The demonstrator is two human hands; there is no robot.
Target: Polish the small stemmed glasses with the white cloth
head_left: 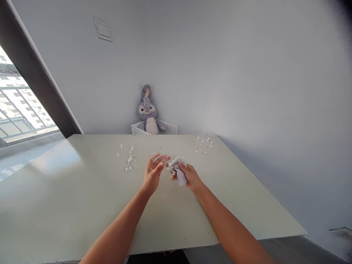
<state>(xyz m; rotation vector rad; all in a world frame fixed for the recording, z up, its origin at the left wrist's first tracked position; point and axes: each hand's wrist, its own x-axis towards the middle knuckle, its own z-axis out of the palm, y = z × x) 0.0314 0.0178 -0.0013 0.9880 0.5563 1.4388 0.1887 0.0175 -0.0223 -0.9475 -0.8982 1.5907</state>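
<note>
- At the far left, a window (pixel 24 99) lets in daylight, which leaves a bright patch on the pale table (pixel 165 227).
- On the left of the table, a pair of stemmed glasses (pixel 128 160) stands upright, one nearly behind the other; resting on their feet seems to keep them steady, and they sit apart from both hands.
- Behind the table's far edge, a plush toy (pixel 151 125) sits in a white basket (pixel 172 128) near the wall, its body apparently propped by the basket's sides.
- The left hand (pixel 152 175) is curled around the bowl of the held glass (pixel 165 161), thumb on the near side and fingers beyond; this wide hold probably steadies the bowl and leaves the stem free.
- The held glass is off the table, between the two hands, tilted so that its bowl lies to the left and its stem slopes down to the right, likely to bring the foot end within the other hand's reach.
- A pale cloth (pixel 180 176) is bunched at the stem and foot, one end drooping.
- The right hand (pixel 193 177) pinches the cloth between thumb and fingers; whether it grips the foot through the fabric, I cannot tell.
- Farther right, two more glasses (pixel 206 146) stand upright side by side near the far corner.
</note>
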